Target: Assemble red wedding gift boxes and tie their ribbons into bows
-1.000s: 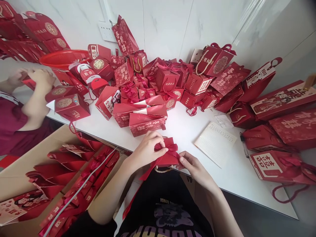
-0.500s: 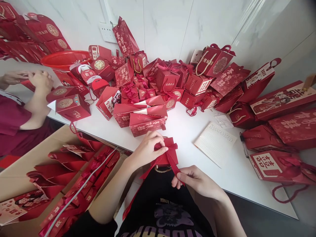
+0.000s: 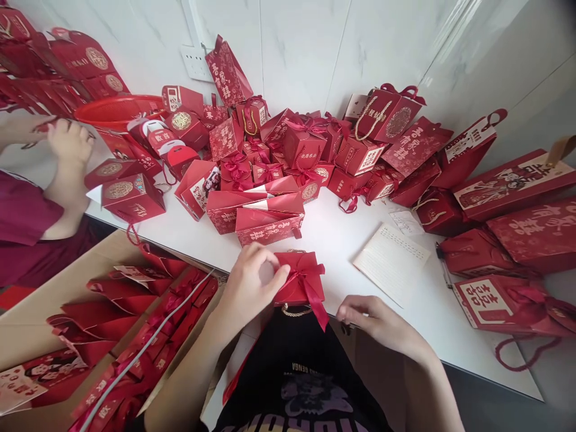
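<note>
A small flat red gift bag (image 3: 302,271) with a red ribbon bow and gold cord handles lies at the near edge of the white table (image 3: 342,240). My left hand (image 3: 252,282) grips its left side, fingers curled around the bag. My right hand (image 3: 366,317) rests at the table edge just right of the hanging ribbon tail (image 3: 318,306), fingers loosely bent and holding nothing.
A heap of red gift boxes and bags (image 3: 288,150) covers the back of the table. A lined paper sheet (image 3: 390,259) lies to the right. A cardboard box of flat red bags (image 3: 130,324) sits at lower left. Another person's hands (image 3: 67,141) work at far left.
My right hand let go of the ribbon tail and moved right to the table edge. My left hand shifted from pinching the bow to gripping the bag's left side.
</note>
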The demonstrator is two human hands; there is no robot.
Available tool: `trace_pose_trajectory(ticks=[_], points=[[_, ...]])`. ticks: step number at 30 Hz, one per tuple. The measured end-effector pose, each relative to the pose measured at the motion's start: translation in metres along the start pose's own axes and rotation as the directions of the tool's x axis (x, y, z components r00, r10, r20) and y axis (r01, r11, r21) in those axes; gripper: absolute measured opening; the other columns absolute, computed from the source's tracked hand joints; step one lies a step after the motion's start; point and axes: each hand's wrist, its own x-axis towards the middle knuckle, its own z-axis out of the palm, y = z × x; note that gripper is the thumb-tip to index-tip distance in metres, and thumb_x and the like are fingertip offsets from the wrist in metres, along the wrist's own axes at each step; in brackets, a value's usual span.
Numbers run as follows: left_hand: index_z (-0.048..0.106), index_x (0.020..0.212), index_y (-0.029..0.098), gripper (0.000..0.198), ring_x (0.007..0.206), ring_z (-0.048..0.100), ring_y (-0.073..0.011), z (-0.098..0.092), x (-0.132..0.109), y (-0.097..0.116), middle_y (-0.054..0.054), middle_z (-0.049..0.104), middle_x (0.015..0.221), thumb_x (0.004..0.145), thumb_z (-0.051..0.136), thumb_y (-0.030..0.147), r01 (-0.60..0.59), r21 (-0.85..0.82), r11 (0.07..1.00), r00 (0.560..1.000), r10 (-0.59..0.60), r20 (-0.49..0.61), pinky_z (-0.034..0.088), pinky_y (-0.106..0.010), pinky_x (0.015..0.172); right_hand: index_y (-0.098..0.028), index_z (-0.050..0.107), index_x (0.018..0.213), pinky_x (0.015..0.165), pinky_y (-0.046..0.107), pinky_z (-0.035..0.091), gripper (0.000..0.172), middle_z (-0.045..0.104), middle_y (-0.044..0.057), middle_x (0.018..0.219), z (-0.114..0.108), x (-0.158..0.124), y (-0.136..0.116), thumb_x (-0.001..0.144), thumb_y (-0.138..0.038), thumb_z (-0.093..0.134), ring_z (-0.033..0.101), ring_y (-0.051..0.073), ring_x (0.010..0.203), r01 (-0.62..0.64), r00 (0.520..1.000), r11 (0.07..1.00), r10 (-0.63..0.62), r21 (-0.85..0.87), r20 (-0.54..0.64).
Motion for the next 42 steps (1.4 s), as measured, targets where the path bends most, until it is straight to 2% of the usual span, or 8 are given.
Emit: trace_pose_trajectory(ticks=[4, 10, 17, 26, 29, 33, 39, 42], points=[[0.051, 0.076, 0.021, 0.014, 0.080, 0.056, -0.0211, 0.002, -0.017, 0.009, -0.002, 0.057, 0.078, 0.079, 0.061, 0.031, 0.049, 0.181, 0.982, 0.996, -0.063, 0.068, 0.045, -0.034, 0.074, -0.022, 0.060, 0.100, 0.080, 0.040, 0.051, 0.044, 0.063, 0.008, 0.100, 0.004, 0.014, 0.002, 0.077, -0.059, 0.062, 0.060, 0.025, 0.092, 0.145, 0.902, 0.984, -0.174, -0.102, -0.395], [0.051, 0.073, 0.022, 0.022, 0.063, 0.056, -0.0155, 0.002, -0.016, 0.012, 0.001, 0.059, 0.069, 0.091, 0.043, 0.033, 0.175, 0.119, 0.977, 0.954, -0.198, 0.226, 0.040, -0.027, 0.060, -0.030, 0.008, 0.148, 0.113, 0.051, 0.026, 0.113, 0.016, 0.013, 0.154, 0.027, 0.044, -0.010, 0.062, -0.043, 0.081, 0.020, 0.031, 0.142, 0.393, 0.887, 0.892, -0.431, -0.223, -0.163], [0.045, 0.058, 0.021, 0.041, 0.040, 0.051, -0.0130, -0.006, -0.032, 0.022, 0.004, 0.054, 0.042, 0.087, 0.045, 0.049, 0.524, -0.099, 0.846, 0.786, -0.437, 0.437, 0.037, -0.024, 0.049, -0.030, 0.009, 0.147, 0.110, 0.048, 0.034, 0.102, 0.033, 0.012, 0.141, 0.039, 0.049, -0.011, 0.069, -0.026, 0.075, 0.037, 0.029, 0.133, 0.375, 0.882, 0.909, -0.410, -0.180, -0.233], [0.053, 0.075, 0.018, 0.037, 0.044, 0.058, -0.0119, 0.019, -0.056, -0.010, 0.000, 0.064, 0.054, 0.080, 0.052, 0.055, 0.787, -0.289, 0.546, 0.527, -0.349, 0.775, 0.035, -0.019, 0.041, -0.029, 0.007, 0.148, 0.112, 0.049, 0.031, 0.101, 0.026, 0.014, 0.148, 0.035, 0.043, -0.010, 0.073, -0.034, 0.074, 0.029, 0.030, 0.139, 0.335, 0.888, 0.916, -0.385, -0.221, -0.250], [0.053, 0.075, 0.017, 0.039, 0.045, 0.059, -0.0111, 0.018, -0.052, -0.019, -0.001, 0.066, 0.058, 0.078, 0.053, 0.056, 0.768, -0.331, 0.549, 0.555, -0.312, 0.771, 0.036, -0.019, 0.043, -0.031, 0.003, 0.148, 0.111, 0.052, 0.031, 0.109, 0.016, 0.014, 0.154, 0.033, 0.032, -0.020, 0.070, -0.045, 0.076, 0.020, 0.033, 0.142, 0.337, 0.868, 0.895, -0.416, -0.294, -0.270], [0.054, 0.077, 0.016, 0.036, 0.048, 0.060, -0.0110, 0.019, -0.047, -0.019, -0.002, 0.067, 0.061, 0.082, 0.051, 0.051, 0.724, -0.312, 0.615, 0.556, -0.254, 0.791, 0.038, -0.019, 0.044, -0.036, 0.020, 0.146, 0.110, 0.057, 0.029, 0.069, 0.020, 0.009, 0.153, 0.044, 0.022, -0.036, 0.087, -0.041, 0.057, 0.020, 0.034, 0.142, 0.395, 0.783, 0.805, -0.547, -0.443, -0.297], [0.056, 0.075, 0.015, 0.028, 0.056, 0.064, -0.0143, 0.008, -0.039, -0.021, -0.007, 0.071, 0.076, 0.080, 0.055, 0.042, 0.630, -0.165, 0.759, 0.496, -0.229, 0.838, 0.041, -0.020, 0.044, -0.022, 0.021, 0.147, 0.113, 0.052, 0.029, 0.065, 0.020, 0.015, 0.152, 0.069, 0.039, -0.038, 0.090, -0.036, 0.049, 0.019, 0.031, 0.143, 0.235, 0.831, 0.922, -0.354, -0.306, -0.429], [0.053, 0.073, 0.017, 0.030, 0.053, 0.061, -0.0149, -0.005, -0.028, -0.024, -0.003, 0.065, 0.068, 0.079, 0.052, 0.046, 0.639, -0.204, 0.742, 0.652, -0.381, 0.656, 0.038, -0.021, 0.040, -0.022, 0.018, 0.147, 0.114, 0.048, 0.028, 0.071, 0.022, 0.014, 0.151, 0.070, 0.043, -0.036, 0.088, -0.036, 0.053, 0.021, 0.027, 0.142, 0.251, 0.844, 0.934, -0.339, -0.253, -0.416]])
